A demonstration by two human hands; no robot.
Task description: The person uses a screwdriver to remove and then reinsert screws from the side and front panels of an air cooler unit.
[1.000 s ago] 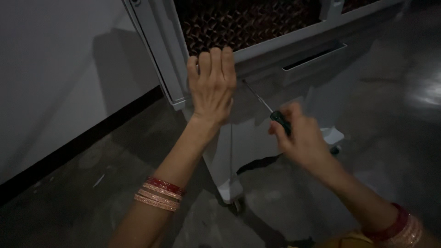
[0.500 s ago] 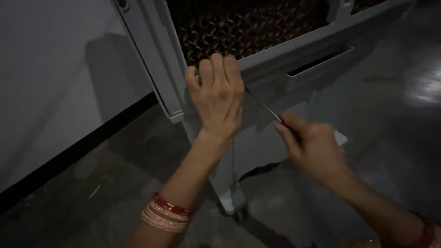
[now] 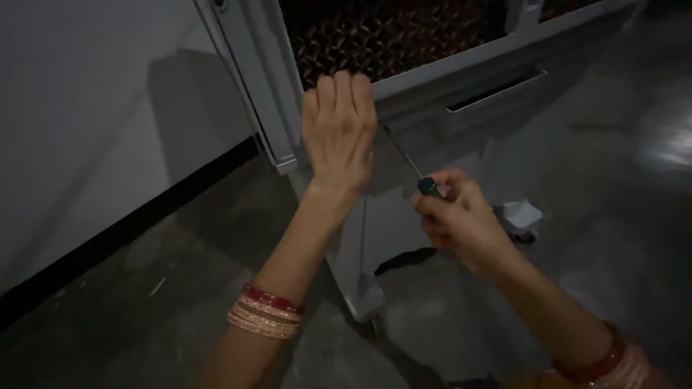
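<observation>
While my right hand (image 3: 461, 220) stays... no: with my right hand closed round the dark green handle of one thin steel-shafted screwdriver (image 3: 420, 180), I aim its tip at the pale grey plastic cooler cabinet (image 3: 404, 216), just below the dark honeycomb pad (image 3: 404, 32). My left hand (image 3: 339, 130) curls over the cabinet's edge beside the shaft, gripping the ledge. Risk, in my judgement: the tip may slip from the fastener in this dim light and strike the left fingers, since they lie close to it. Count: one screwdriver, one cabinet, one visible castor wheel (image 3: 522, 220), two hands, bangles on both wrists.
</observation>
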